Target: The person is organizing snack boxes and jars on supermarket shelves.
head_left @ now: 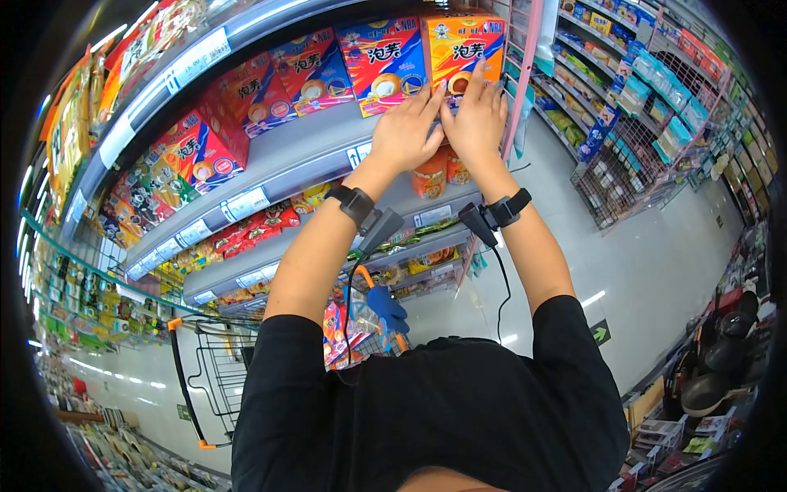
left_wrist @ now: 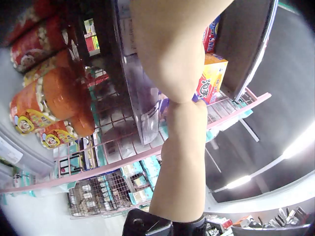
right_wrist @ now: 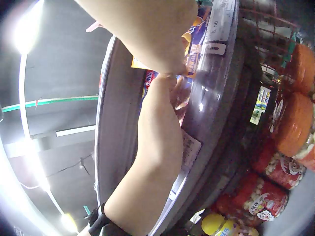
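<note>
A yellow snack box (head_left: 453,69) with red and blue printing stands at the right end of the shelf. My right hand (head_left: 476,123) lies against its lower front, fingers extended upward. Beside it my left hand (head_left: 407,129) reaches to the gap between this box and a blue-and-red box (head_left: 383,69), with its fingers extended too. The thumbs come close together. In the left wrist view the yellow box (left_wrist: 214,73) shows past my left hand (left_wrist: 167,44). The right wrist view has my right hand (right_wrist: 142,29) covering most of the fronts.
More matching boxes (head_left: 310,74) run leftward along the shelf (head_left: 303,135). Orange-lidded jars (head_left: 429,176) stand on the level below. A pink wire side panel (head_left: 518,74) borders the shelf at right. A shopping cart (head_left: 215,369) stands low at left.
</note>
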The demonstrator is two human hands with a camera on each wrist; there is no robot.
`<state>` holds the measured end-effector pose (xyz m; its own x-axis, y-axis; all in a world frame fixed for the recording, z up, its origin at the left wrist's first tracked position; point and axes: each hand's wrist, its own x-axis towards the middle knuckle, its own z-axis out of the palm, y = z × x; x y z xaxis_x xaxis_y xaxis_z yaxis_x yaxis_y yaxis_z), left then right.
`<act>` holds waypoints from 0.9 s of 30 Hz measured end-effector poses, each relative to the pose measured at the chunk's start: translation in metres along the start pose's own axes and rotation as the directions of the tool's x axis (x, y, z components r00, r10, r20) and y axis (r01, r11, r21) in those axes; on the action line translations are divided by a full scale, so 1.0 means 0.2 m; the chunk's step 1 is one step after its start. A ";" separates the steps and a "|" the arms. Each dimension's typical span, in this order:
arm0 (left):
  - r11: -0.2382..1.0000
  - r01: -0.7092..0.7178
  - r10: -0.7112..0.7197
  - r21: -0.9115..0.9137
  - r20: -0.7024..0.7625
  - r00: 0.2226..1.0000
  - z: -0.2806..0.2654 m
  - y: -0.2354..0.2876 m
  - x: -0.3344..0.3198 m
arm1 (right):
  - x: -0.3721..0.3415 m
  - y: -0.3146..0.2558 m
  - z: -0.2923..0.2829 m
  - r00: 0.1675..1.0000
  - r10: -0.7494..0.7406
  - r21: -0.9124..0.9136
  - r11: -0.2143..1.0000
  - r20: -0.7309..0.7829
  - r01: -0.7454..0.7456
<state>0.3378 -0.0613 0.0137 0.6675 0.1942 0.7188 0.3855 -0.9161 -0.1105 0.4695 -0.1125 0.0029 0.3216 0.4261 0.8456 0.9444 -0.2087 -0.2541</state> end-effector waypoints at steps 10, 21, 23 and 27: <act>0.999 0.026 -0.029 0.038 0.067 0.997 0.02 -0.01 0.00 | 0.01 -0.02 0.01 0.996 -0.017 -0.086 0.996 0.085 0.024; 0.999 0.029 -0.029 -0.043 -0.008 1.000 -0.01 0.01 -0.01 | 0.00 -0.01 0.03 0.997 -0.027 -0.063 0.997 0.065 0.031; 0.998 0.028 -0.029 -0.049 -0.015 0.999 -0.01 0.01 -0.01 | 0.00 -0.01 0.04 0.997 -0.026 -0.046 0.999 0.070 0.030; 0.997 0.050 -0.049 -0.067 0.009 0.999 0.00 0.00 -0.02 | -0.01 -0.03 0.06 0.998 -0.031 -0.044 0.998 0.062 0.033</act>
<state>0.3350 -0.0616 0.0111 0.6534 0.2422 0.7172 0.3745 -0.9268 -0.0283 0.4648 -0.1023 -0.0031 0.2961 0.4864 0.8220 0.9507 -0.2327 -0.2048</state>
